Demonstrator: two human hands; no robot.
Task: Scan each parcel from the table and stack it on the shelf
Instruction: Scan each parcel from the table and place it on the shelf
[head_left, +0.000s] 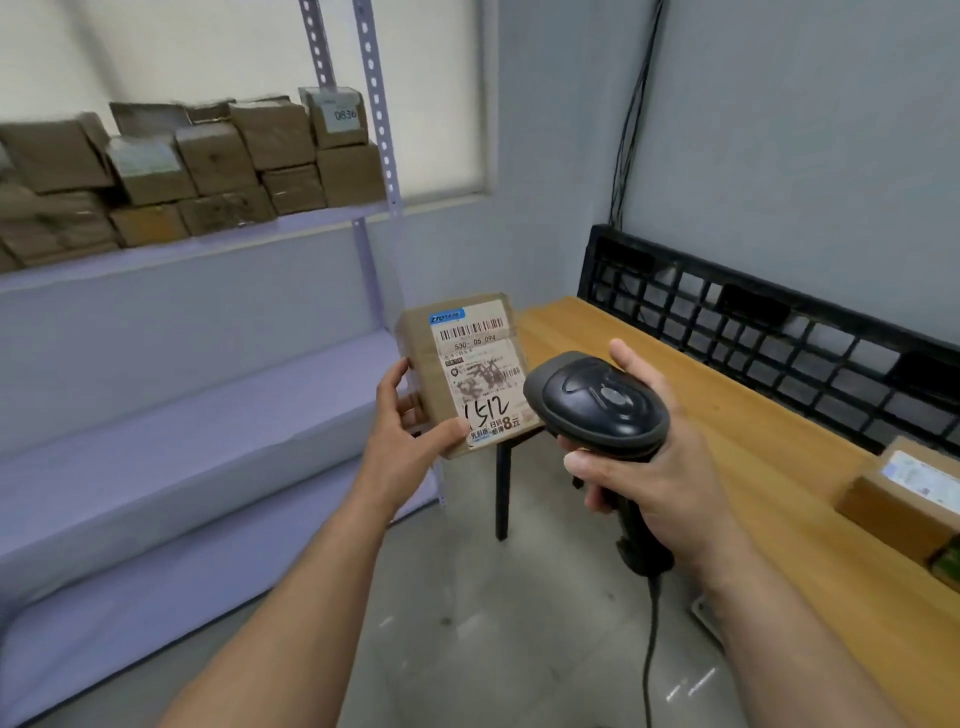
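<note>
Cardboard brown with a white shipping label, the parcel (475, 358) is held in the air in front of the person, between the metal shelf (260, 243) on the left and the wooden surface (727, 415) on the right. The label faces the camera, its barcode near the top and "1512" handwritten low down. The left hand (410, 434) grips the parcel at its lower left corner, with the thumb on the front and the fingers behind. The right hand (665, 473) is wrapped round the grip of a black corded barcode scanner (597, 402), whose head sits just beside the parcel's lower right corner.

This looks like the scanning step. No beam shows on the label, so I cannot tell whether the code has been read. The next move probably calls for tilting the scanner's window up toward the barcode, or lowering the parcel to meet it, and then pulling the trigger. After that the parcel would go to the shelf, where the stacked parcels (218, 166) already fill the upper board in rows. Another labelled parcel (904, 493) waits on the surface at the far right.
</note>
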